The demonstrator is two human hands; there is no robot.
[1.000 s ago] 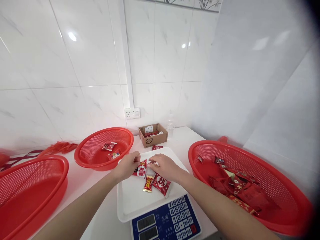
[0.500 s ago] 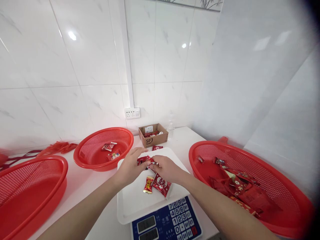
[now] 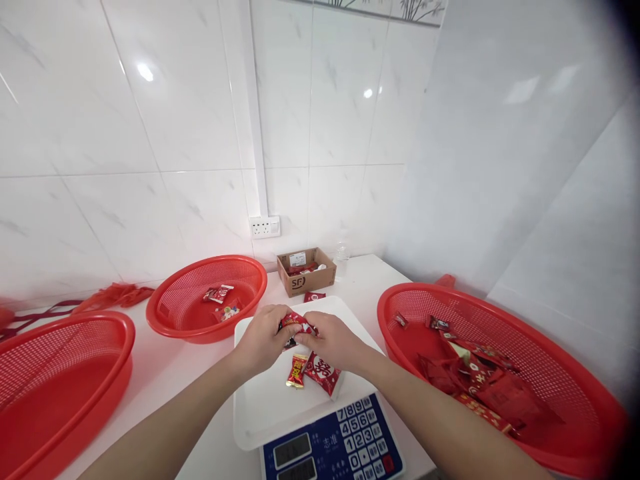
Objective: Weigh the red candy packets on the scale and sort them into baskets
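Both hands meet over the white weighing tray [image 3: 260,413]. My left hand [image 3: 265,337] and my right hand [image 3: 333,337] are closed on red candy packets [image 3: 297,321], thumbs almost touching; how many packets are between them I cannot tell. A darker wrapper shows beneath the thumbs. On the tray just below lie a red-and-gold wrapped candy [image 3: 297,371] and a larger red packet with white lettering [image 3: 323,375], close to my right hand. The blue keypad and displays of the scale [image 3: 330,440] show in front of the tray.
Red plastic baskets stand around: one at far left [image 3: 127,353], one at back left [image 3: 156,320] with a few packets, a large one at right [image 3: 387,313] holding many red packets. An SF cardboard box [image 3: 320,279] sits behind the tray, a red packet [image 3: 314,297] before it.
My left hand has turned slightly and drawn its fingers in around the red packets, coming a little closer to my right hand. The candies on the tray have stayed put.
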